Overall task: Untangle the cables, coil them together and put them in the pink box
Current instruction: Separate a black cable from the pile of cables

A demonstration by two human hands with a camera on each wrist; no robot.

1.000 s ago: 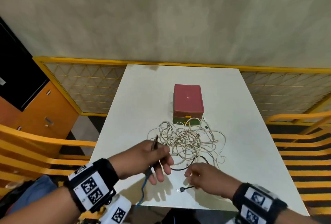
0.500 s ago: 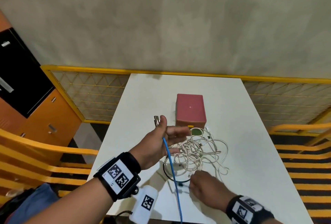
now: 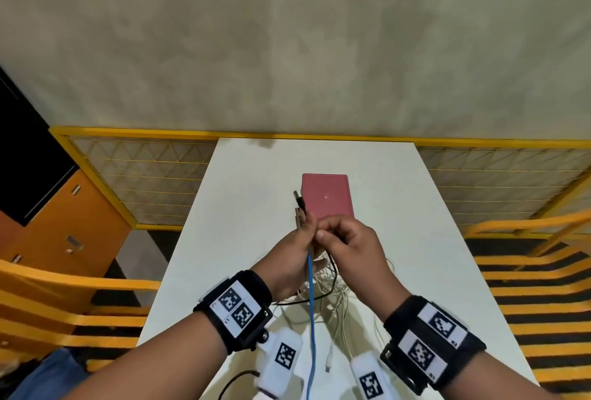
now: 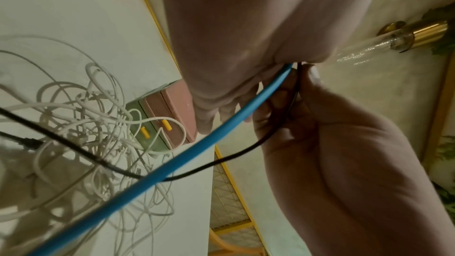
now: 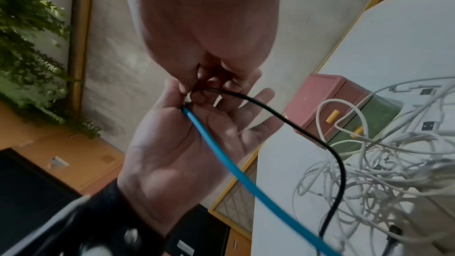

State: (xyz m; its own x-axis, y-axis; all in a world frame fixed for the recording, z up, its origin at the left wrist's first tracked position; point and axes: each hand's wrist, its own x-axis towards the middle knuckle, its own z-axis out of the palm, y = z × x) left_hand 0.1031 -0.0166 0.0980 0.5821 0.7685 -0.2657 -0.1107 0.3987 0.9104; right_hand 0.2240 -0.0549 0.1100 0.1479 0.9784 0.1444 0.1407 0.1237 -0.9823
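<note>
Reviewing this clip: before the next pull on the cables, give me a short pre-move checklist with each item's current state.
1. Left hand has the blue cable pinched near its end: ok.
2. Right hand pinches the black cable: ok.
3. Blue and black cables free of the white cable tangle: not ok, the black one runs through it; blue cannot tell.
4. White cables untangled: not ok, all knotted on the table.
5. Pink box open to receive coils: not ok, lid shut.
6. Plug ends clear of snags: cannot tell.
</note>
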